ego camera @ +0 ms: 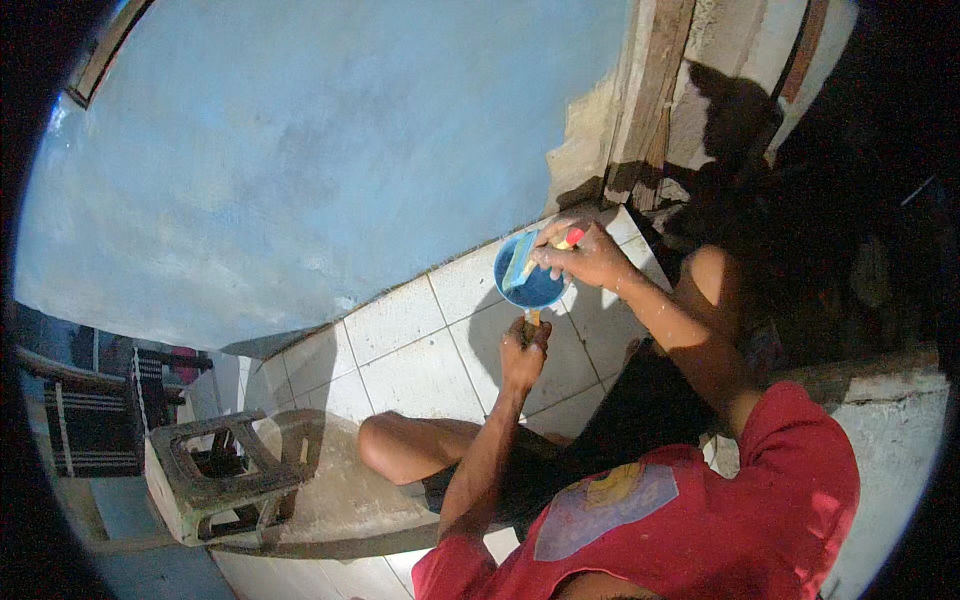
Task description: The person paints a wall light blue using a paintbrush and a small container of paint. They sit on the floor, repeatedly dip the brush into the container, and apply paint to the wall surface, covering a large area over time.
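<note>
My left hand grips the handle of a small blue dipper and holds it over the tiled floor. Dark blue liquid, apparently paint, shows inside the dipper. In my right hand is a flat paintbrush with a pale yellow handle and a red end. Its wide bristles, coated light blue, lie tilted across the dipper's mouth at the left side of the rim. Beyond both hands rises a wall with patchy light blue paint. A strip of bare beige wall borders the blue at the right.
White floor tiles run along the wall's foot. A wooden frame post stands at the upper right. On a concrete ledge at the lower left sits a worn block-like object with large openings. My bent knee is near it.
</note>
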A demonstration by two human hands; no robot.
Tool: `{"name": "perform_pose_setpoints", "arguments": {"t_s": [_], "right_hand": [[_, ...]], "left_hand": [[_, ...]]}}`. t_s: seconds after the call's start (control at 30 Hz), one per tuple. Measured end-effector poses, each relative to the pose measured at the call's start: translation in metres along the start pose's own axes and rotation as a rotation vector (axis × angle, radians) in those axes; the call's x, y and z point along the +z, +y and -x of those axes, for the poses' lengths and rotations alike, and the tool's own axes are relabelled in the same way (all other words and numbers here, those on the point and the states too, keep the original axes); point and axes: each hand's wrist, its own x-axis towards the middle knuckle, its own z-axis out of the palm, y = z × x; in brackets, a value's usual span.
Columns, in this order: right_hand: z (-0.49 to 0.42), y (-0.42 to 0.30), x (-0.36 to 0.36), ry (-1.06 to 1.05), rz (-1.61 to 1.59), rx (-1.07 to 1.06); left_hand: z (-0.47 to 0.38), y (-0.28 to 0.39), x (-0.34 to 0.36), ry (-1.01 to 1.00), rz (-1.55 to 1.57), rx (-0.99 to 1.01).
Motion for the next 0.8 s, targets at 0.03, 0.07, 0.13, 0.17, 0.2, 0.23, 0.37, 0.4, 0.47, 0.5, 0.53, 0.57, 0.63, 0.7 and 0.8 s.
{"name": "perform_pose_setpoints", "arguments": {"t_s": [0.03,0.07,0.13,0.17,0.2,0.23,0.37,0.4,0.47,0.5,0.53,0.57,0.63,0.7,0.8], "right_hand": [[0.006,0.003,0.001,-0.015,-0.063,0.042],[0.011,0.01,0.003,-0.031,-0.127,0.083],[0.021,0.025,0.006,-0.069,-0.174,0.191],[0.026,0.033,0.005,-0.107,-0.254,0.237],[0.031,0.039,0.005,-0.146,-0.335,0.288],[0.038,0.043,0.002,-0.183,-0.414,0.34],[0.051,0.043,-0.023,-0.381,-0.637,0.44],[0.054,0.039,-0.028,-0.407,-0.647,0.483],[0.053,0.041,-0.028,-0.456,-0.458,0.494],[0.052,0.037,-0.028,-0.481,-0.36,0.499],[0.052,0.027,-0.023,-0.385,-0.132,0.575],[0.053,0.032,-0.02,-0.293,-0.039,0.515],[0.055,0.046,-0.007,-0.109,0.14,0.393],[0.052,0.043,-0.009,-0.057,0.193,0.299],[0.046,0.03,-0.019,0.046,0.195,0.019]], "left_hand": [[0.0,0.003,0.0,0.004,0.003,-0.01],[0.001,0.002,-0.001,0.006,0.04,-0.002],[0.003,-0.002,-0.002,0.019,0.125,0.016],[0.002,-0.004,-0.003,0.022,0.147,0.001],[0.002,-0.006,-0.005,0.025,0.17,-0.019],[0.003,-0.005,-0.006,0.024,0.194,-0.039],[0.01,0.002,-0.008,0.041,0.059,-0.015],[0.01,0.004,-0.008,0.043,0.031,-0.017],[0.013,0.007,-0.008,0.046,-0.009,-0.009],[0.014,0.008,-0.007,0.053,-0.018,0.002],[0.015,0.008,-0.006,0.058,-0.027,0.013],[0.015,0.008,-0.005,0.055,-0.021,0.031],[0.013,0.003,-0.005,0.05,-0.01,0.063],[0.009,0.002,-0.004,0.036,0.051,0.058],[-0.001,0.013,-0.005,-0.024,0.235,0.076]]}}
